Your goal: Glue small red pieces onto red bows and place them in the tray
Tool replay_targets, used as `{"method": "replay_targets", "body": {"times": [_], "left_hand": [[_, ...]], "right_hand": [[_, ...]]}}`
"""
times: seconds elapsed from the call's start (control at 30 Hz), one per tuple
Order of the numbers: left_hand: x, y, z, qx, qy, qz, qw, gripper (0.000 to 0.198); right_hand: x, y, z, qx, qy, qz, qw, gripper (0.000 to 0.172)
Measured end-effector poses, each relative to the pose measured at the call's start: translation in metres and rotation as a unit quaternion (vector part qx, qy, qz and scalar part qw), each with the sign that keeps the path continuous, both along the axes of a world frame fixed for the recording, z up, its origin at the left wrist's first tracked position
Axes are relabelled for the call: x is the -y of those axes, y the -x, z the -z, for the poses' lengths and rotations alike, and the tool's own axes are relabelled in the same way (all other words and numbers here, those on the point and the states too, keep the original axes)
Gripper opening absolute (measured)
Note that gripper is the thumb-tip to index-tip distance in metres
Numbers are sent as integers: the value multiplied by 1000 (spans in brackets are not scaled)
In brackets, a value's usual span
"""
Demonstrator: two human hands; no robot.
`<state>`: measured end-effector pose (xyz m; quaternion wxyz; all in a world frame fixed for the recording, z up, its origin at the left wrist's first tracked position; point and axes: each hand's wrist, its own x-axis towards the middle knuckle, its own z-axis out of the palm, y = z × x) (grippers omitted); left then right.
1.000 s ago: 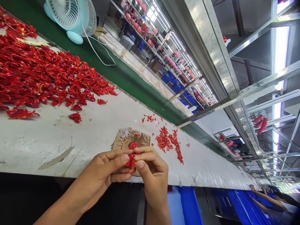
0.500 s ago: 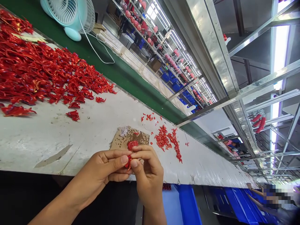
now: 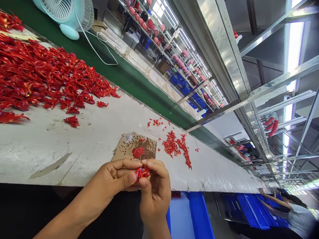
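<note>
Red curled piece (image 3: pixel 142 173), one: left hand (image 3: pixel 112 177) and right hand (image 3: pixel 156 187) are clamping it in fingertip grips, seemingly for steadiness.

Red piece (image 3: pixel 143 173) partly covered by left hand (image 3: pixel 113 175) and right hand (image 3: pixel 156 192), fan (image 3: pixel 65 16) cut off by top edge, red pile (image 3: pixel 42 74) cropped at left, co-worker (image 3: pixel 300 217) at far right blurred

Open tabletop (image 3: pixel 97 136) between red heap (image 3: pixel 50 76) and cardboard (image 3: pixel 124 151); left hand (image 3: pixel 112 176) and right hand (image 3: pixel 156 187) block its near side!
</note>
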<state>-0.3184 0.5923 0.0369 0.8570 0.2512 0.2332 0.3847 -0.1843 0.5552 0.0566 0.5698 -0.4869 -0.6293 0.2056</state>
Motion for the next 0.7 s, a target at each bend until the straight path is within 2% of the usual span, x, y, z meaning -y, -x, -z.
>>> {"method": "replay_targets", "body": {"times": [0.17, 0.27, 0.33, 0.4, 0.47, 0.53, 0.57, 0.6, 0.63, 0.67, 0.7], "left_hand": [[6, -19, 7, 26, 9, 2, 1000, 37], [11, -27, 5, 11, 26, -31, 999, 34], [15, -29, 4, -81, 2, -92, 992, 35], [19, -31, 3, -214, -96, -176, 956, 31], [23, -34, 5, -295, -260, -252, 884, 24], [26, -41, 10, -318, -445, -271, 792, 21], [29, -47, 13, -316, -522, -264, 747, 19], [32, -54, 17, -311, -575, -254, 713, 20], [38, -62, 21, -300, -600, -240, 701, 24], [44, -71, 26, -283, -601, -227, 712, 30], [52, -79, 32, -265, -573, -209, 747, 40]], "right_hand": [[8, 0, 21, 23, -65, 59, 996, 21], [11, -5, 22, -31, -12, 84, 996, 26], [14, -11, 17, -111, 59, 77, 989, 33], [20, -18, 10, -200, 132, 31, 970, 42], [29, -25, 3, -263, 191, -24, 946, 47], [44, -33, 1, -292, 228, -33, 928, 44], [53, -40, 4, -294, 234, -14, 927, 40], [64, -49, 8, -283, 231, 19, 931, 35], [75, -61, 16, -257, 217, 60, 940, 33], [88, -78, 26, -213, 192, 102, 952, 32], [101, -99, 38, -159, 165, 153, 961, 32]]}}
